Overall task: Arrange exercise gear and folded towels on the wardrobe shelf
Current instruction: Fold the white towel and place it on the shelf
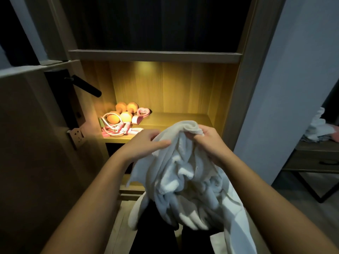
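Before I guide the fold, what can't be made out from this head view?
Head view: white towel, bunched in left hand and right hand, may be one or several; bottom edge cuts it.
Head view: upper compartment, too dark to see contents.
Head view: cloth pile at right, cut by the edge, dim.

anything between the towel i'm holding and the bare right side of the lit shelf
Nothing visible does. The white towel, gripped by the left hand and right hand, hangs before the shelf, whose right side is bare. The dumbbells and jump rope sit bunched at its left end, clear of that path.
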{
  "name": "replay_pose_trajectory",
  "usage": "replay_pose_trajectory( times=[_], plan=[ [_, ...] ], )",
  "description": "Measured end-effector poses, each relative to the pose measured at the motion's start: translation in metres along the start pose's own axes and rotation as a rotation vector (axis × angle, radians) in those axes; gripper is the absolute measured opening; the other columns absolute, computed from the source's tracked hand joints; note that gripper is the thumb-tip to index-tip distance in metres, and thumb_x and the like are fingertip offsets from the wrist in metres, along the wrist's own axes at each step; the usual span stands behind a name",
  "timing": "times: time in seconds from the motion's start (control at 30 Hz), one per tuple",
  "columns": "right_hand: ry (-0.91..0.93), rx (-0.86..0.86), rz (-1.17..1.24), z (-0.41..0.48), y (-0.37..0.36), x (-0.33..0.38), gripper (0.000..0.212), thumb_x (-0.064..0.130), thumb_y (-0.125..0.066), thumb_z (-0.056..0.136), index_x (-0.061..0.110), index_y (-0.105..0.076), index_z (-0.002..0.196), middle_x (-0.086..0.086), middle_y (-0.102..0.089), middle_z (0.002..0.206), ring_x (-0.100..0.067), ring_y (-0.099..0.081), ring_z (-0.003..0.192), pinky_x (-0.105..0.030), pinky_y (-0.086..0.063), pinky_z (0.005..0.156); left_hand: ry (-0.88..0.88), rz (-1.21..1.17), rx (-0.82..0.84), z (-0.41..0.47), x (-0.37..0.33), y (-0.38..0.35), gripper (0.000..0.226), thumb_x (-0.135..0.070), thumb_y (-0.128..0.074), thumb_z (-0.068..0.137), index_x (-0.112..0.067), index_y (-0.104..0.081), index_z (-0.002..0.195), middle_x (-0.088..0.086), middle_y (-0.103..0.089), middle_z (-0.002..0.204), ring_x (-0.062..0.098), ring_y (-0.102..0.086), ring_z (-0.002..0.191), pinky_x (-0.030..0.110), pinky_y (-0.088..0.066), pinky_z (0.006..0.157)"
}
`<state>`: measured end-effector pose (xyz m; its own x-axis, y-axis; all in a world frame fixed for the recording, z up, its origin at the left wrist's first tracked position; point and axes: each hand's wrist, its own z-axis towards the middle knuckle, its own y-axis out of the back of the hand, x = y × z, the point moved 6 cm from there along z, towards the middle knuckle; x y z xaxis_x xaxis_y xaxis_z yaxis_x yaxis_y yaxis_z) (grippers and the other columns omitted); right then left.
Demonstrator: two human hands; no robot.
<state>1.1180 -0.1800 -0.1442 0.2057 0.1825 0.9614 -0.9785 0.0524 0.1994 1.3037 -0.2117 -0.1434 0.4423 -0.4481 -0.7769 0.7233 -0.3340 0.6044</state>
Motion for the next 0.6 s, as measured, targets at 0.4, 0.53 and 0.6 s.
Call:
replay_pose_trajectory(
  times=[0.4, 0.53, 0.6],
  plan=[
    [-0.347, 0.034, 0.404, 0.035, -0.006, -0.004, 0.031, 0.034, -0.073, 0.084, 0.011, -0.071, 0.106, -0.012, -0.075, 0.097, -0.027, -0.073, 0.086, -0.038, -0.058, 0.071, 0.049, -0.235, -0.589, -0.005, -0.028, 0.093, 0.015, -0.012, -0.055, 0.094, -0.016, -0.068, 0.087, 0.002, -0.064, 0.078, 0.008, -0.057, 0.063, 0.022, -0.045, 0.057],
    [-0.490, 0.059, 0.528, 0.029, -0.013, -0.012, 0.037, 0.032, -0.074, 0.083, 0.009, -0.069, 0.112, -0.017, -0.072, 0.106, -0.034, -0.069, 0.099, -0.049, -0.055, 0.090, 0.115, -0.149, -0.552, -0.001, -0.038, 0.101, 0.015, -0.013, -0.064, 0.086, -0.003, -0.066, 0.097, 0.010, -0.060, 0.081, 0.015, -0.052, 0.066, 0.021, -0.040, 0.054],
    [-0.587, 0.025, 0.592, 0.018, -0.014, -0.031, 0.037, 0.029, -0.073, 0.084, 0.008, -0.066, 0.114, -0.018, -0.073, 0.100, -0.035, -0.071, 0.093, -0.048, -0.058, 0.080, 0.231, -0.097, -0.449, -0.008, -0.014, 0.084, 0.025, -0.013, -0.069, 0.083, -0.015, -0.062, 0.107, 0.010, -0.061, 0.091, 0.019, -0.058, 0.072, 0.024, -0.049, 0.061]
  ],
)
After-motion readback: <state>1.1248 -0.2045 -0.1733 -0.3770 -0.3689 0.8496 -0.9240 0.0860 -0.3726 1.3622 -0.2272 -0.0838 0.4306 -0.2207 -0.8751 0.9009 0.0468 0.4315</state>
